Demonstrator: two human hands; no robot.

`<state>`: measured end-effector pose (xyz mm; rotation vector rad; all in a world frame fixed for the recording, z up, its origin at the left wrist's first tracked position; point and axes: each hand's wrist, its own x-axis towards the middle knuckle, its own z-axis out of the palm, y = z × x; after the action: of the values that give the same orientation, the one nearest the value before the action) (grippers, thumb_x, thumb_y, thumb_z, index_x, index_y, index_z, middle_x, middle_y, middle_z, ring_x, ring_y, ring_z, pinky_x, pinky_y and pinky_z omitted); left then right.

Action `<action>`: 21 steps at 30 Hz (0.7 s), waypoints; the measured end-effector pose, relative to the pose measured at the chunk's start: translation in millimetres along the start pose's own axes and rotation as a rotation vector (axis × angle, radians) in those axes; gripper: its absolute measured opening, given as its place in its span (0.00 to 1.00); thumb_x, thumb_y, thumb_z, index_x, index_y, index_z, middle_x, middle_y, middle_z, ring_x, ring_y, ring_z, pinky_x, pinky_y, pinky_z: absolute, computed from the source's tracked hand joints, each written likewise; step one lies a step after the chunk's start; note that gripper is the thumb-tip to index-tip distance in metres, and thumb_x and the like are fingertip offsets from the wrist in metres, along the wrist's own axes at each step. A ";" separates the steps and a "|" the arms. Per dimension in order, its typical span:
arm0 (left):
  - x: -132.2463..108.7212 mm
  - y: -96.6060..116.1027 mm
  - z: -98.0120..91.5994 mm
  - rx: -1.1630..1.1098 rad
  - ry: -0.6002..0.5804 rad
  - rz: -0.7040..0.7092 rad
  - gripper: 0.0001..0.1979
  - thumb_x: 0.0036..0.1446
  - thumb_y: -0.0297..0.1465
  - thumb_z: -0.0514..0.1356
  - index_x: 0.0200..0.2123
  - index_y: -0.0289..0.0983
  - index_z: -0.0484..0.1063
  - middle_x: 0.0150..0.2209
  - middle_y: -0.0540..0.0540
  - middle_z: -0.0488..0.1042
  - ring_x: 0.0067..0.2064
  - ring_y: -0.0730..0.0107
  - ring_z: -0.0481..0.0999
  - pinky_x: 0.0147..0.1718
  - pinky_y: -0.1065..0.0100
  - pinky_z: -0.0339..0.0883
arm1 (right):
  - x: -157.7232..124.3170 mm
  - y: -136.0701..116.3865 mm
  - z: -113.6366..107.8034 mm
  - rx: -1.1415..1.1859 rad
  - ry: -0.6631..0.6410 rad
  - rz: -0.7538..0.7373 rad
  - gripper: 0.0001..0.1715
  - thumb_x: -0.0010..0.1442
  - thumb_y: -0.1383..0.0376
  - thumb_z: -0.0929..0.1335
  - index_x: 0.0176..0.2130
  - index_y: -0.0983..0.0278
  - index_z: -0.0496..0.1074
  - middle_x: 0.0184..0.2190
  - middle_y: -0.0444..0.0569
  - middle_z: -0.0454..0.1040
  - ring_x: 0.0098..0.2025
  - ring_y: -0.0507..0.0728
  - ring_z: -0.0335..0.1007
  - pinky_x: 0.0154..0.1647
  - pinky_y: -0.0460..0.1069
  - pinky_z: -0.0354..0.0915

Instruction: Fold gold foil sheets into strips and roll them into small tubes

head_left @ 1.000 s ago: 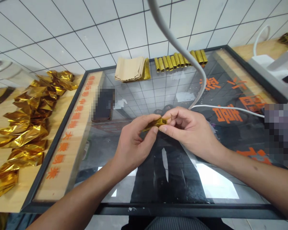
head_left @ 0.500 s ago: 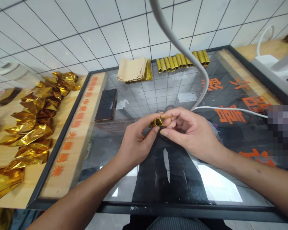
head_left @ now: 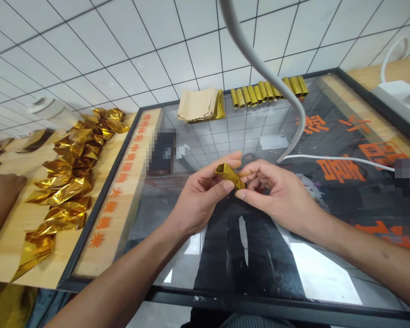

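Above the glass tabletop (head_left: 157,200), another person's arm (head_left: 2,200) now reaches farther in at left. Left hand (head_left: 200,196) holds the gold tube (head_left: 230,174) between thumb and fingers, nearly closed; right hand (head_left: 276,191) pinches its lower end. Tube turned since 0.5 s ago: open mouth now up-left, more side exposed.

I note remotely: bare forearms (head_left: 133,269) converging; bare left hand (head_left: 203,193), thumb angled inward, forefinger extended; bare right hand (head_left: 280,189) curled, thumb opposing forefinger.
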<state>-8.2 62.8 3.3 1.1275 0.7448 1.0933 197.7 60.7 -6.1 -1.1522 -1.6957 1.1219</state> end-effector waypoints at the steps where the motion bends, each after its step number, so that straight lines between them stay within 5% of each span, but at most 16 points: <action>1: -0.3 -0.5 -0.3 0.006 -0.007 0.001 0.15 0.63 0.34 0.74 0.54 0.48 0.85 0.69 0.46 0.76 0.70 0.55 0.75 0.67 0.53 0.72 | 0.1 -1.0 -0.1 0.005 0.002 -0.003 0.14 0.63 0.61 0.78 0.48 0.57 0.76 0.34 0.42 0.79 0.33 0.54 0.74 0.35 0.51 0.70; 6: -1.4 0.7 0.8 0.086 0.050 0.090 0.22 0.61 0.32 0.75 0.58 0.47 0.80 0.61 0.44 0.81 0.60 0.60 0.81 0.62 0.58 0.76 | 0.0 -3.4 -0.8 0.002 0.028 -0.031 0.09 0.64 0.63 0.77 0.44 0.58 0.77 0.33 0.41 0.78 0.32 0.53 0.72 0.33 0.49 0.69; 12: -2.1 7.9 5.4 0.230 0.214 0.243 0.15 0.61 0.31 0.75 0.47 0.41 0.75 0.53 0.44 0.81 0.48 0.69 0.82 0.46 0.69 0.79 | -2.1 -0.5 -1.3 -0.123 0.064 -0.095 0.09 0.66 0.65 0.75 0.47 0.56 0.78 0.38 0.44 0.80 0.37 0.56 0.76 0.37 0.52 0.70; 21: -1.4 5.8 3.3 0.167 0.292 0.151 0.18 0.57 0.33 0.78 0.43 0.39 0.73 0.51 0.43 0.84 0.45 0.69 0.84 0.46 0.67 0.81 | -1.6 -1.3 -5.2 -0.209 0.073 -0.152 0.12 0.68 0.66 0.74 0.51 0.55 0.78 0.44 0.47 0.82 0.42 0.61 0.78 0.44 0.56 0.72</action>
<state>-7.3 60.6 9.8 1.1930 1.0068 1.3611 202.6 60.1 -3.5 -1.1544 -1.8428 0.8152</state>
